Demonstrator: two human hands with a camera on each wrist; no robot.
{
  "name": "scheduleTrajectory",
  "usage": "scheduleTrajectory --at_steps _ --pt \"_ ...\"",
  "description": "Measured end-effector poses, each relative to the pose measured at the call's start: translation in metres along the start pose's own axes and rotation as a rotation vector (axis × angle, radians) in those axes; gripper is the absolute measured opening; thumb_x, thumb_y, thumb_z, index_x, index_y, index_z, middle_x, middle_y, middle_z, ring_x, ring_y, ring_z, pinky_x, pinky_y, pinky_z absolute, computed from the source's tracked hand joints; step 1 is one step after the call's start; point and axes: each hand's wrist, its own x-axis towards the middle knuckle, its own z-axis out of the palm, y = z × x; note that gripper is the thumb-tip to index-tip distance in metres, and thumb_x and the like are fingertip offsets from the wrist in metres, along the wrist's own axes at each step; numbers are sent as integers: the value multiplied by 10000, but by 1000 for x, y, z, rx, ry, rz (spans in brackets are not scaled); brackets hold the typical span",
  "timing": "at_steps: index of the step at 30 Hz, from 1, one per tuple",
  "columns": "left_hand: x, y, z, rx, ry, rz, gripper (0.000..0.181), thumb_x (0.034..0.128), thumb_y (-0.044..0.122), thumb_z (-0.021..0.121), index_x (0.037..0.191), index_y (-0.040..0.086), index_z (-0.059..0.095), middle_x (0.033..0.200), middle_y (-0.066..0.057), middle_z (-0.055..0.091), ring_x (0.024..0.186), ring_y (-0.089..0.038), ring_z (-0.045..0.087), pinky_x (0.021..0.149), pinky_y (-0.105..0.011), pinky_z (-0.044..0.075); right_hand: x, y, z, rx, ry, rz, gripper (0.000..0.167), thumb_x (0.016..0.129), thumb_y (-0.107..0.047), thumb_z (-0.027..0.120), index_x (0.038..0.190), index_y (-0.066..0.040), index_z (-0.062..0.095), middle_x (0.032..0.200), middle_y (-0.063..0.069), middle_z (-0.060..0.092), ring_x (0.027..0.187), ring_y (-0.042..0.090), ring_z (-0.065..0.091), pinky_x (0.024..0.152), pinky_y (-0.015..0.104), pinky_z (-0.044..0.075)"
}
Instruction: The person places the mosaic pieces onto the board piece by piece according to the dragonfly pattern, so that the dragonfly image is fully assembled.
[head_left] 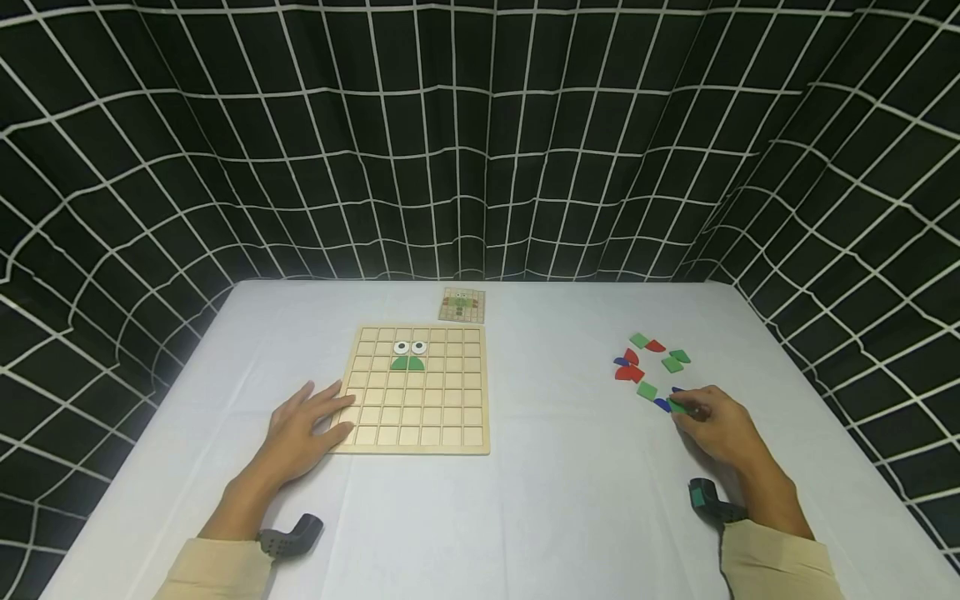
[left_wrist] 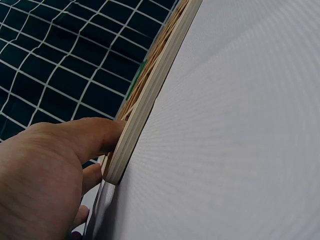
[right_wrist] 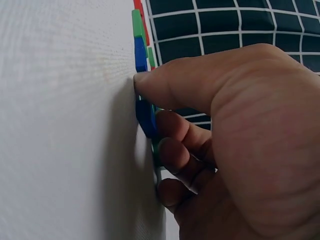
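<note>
Where the left hand (head_left: 302, 429) rests: along the near part of the left edge of a square, pale wooden grid board (head_left: 410, 435), fingers spread and relaxed, thumb touching the rim, nothing grasped.
Board: flat on the left side of the white-covered bench (head_left: 555, 500).
On its far rows: two round white eye pieces (head_left: 402, 347) with black pupils, and just on their near side two green quarter-round pieces (head_left: 416, 364), side by side.
Right hand (head_left: 718, 425): at the near end of the right-hand scatter, fingers curled, thumb and fingertips close together at a flat green piece (head_left: 677, 407); whether it is pinched, I cannot tell.
Beside that hand: a flat blue piece (head_left: 662, 405) and a green square piece (head_left: 647, 390).
Farther off: red quarter-round pieces (head_left: 655, 346), with more green and blue ones.
Small patterned card (head_left: 462, 307): just beyond the board's far right corner.
</note>
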Motion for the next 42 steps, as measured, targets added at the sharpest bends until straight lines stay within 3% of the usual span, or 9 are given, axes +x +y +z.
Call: scheduleTrajectory --at_steps 15,31,42 --pt "1 2 0 2 3 5 432 901 302 674 1290 121 619 1486 -136 397 1408 -422 140 1097 -618 36 1 1 3 -4 11 30 285 869 -91 682 1135 12 668 1052 171 558 937 359 521 781 546 484" --pt "0 2 0 10 8 -6 437 898 308 673 1291 127 620 1488 -128 396 1409 -416 143 1088 -634 44 0 0 3 14 16 55 311 880 -105 679 1169 5 638 1121 226 575 1026 431 528 859 611 457" --pt "0 1 0 8 6 1 437 904 318 668 1295 129 617 1492 -125 392 1411 -415 139 1093 -625 42 0 0 2 -2 84 14 329 883 -78 641 1195 24 628 1128 232 571 994 421 537 808 606 469"
